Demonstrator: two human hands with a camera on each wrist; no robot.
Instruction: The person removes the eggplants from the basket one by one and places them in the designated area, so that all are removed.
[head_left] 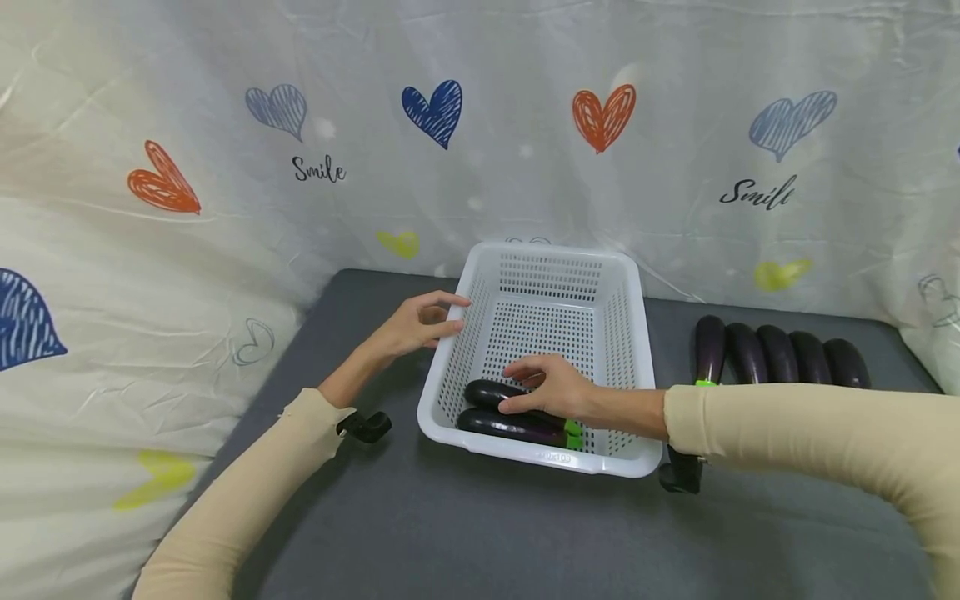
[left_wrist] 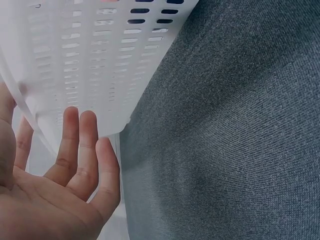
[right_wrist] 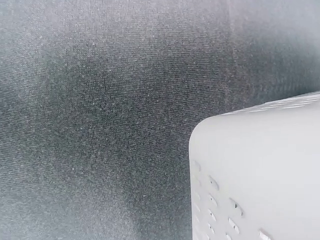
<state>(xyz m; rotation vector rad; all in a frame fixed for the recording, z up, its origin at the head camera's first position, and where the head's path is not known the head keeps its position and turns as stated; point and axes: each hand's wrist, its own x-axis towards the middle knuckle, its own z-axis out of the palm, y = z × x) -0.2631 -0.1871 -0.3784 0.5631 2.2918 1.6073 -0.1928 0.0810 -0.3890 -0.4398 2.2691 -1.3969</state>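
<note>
Left hand (head_left: 415,326) rests against the outer left wall of the white perforated basket (head_left: 547,258), up near the rim; fingers straight and relaxed, gripping nothing. Left wrist view confirms it: fingertips (left_wrist: 79,131) lie flat on the basket (left_wrist: 90,60) wall, palm open.

Right hand (head_left: 551,388) reaches inside the basket, fingers draped over the upper eggplant (head_left: 489,392). They appear loosely curved on it rather than clamped, though the grip is partly hidden by the hand itself. A second eggplant (head_left: 510,426) lies just in front of it, touching, along the basket's near wall; its green stem end (head_left: 573,433) points right.

Basket sits on grey fabric tabletop (head_left: 465,533). Right wrist view shows only a basket corner (right_wrist: 260,175) and fabric (right_wrist: 100,120).

Five more eggplants (head_left: 780,353) lie side by side in a row right of the basket, well apart from it. Heart-print cloth (head_left: 525,125) hangs behind.
</note>
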